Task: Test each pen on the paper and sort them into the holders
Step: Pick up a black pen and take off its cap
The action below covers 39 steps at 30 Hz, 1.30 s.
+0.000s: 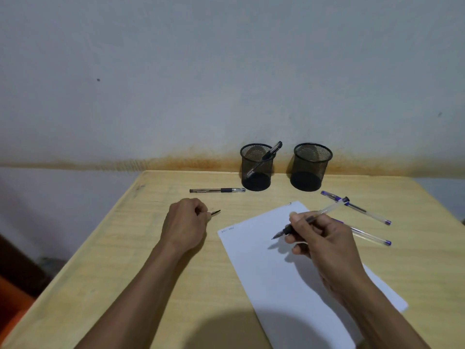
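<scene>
My right hand grips an uncapped clear pen, its tip just above the white paper. My left hand is closed around the pen's cap, whose dark end sticks out past the fingers. Two black mesh holders stand at the back of the table. The left holder has one black pen in it. The right holder looks empty. A black pen lies left of the holders. Two blue pens lie right of the paper.
The light wooden table ends at a grey wall with a rust-coloured stain behind the holders. Faint scribbles mark the paper's top left corner. Something orange and dark sits off the table's left edge.
</scene>
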Tool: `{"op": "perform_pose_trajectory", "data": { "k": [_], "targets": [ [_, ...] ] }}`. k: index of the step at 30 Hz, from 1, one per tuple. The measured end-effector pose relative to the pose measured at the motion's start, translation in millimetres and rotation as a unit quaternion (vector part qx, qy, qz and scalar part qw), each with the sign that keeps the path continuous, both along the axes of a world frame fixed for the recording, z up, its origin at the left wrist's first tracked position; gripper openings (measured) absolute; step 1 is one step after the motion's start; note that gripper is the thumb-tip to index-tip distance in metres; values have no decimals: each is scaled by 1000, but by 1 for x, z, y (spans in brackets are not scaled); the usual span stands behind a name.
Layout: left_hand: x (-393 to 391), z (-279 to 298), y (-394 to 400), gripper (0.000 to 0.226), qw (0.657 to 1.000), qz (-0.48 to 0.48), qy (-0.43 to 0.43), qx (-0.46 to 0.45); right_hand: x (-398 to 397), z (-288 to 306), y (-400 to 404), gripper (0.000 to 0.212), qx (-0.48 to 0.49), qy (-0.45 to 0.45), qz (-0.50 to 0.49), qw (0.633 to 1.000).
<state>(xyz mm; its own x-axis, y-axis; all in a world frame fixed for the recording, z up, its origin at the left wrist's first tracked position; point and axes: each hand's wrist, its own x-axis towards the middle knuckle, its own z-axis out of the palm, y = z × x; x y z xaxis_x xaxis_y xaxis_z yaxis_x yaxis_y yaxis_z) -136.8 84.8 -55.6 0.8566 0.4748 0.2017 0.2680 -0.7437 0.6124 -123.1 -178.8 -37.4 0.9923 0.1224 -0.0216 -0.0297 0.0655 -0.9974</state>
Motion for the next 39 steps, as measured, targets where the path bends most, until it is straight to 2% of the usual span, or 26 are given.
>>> {"op": "perform_pose_trajectory", "data": {
  "k": [5,9,11,14,17,19,30,39],
  "targets": [
    [12,-8,5,14,999,-6,18,28,-1,3,1,20,4,8,6,1000],
    [-5,-12,-3,33,995,-43,-89,30,0,6,12,11,11,2,28,1000],
    [-19,-13,-13,33,987,-99,-126,20,4,6,20,15,-15,-30,39,999],
    [-26,-23,-18,33,982,-156,-98,51,16,3,36,16,-85,-74,74,991],
    [-24,-29,-16,38,978,-178,-59,91,33,-1,53,15,-166,-100,121,974],
    [-22,-31,-15,40,977,-184,-57,92,45,-3,63,14,-185,-105,142,967],
    [-16,-45,-10,47,974,-182,-77,114,71,-39,80,16,-159,-107,159,969],
    [-15,-49,-12,41,963,-183,-143,134,72,-41,85,19,-142,-118,179,966]
  ]
}}
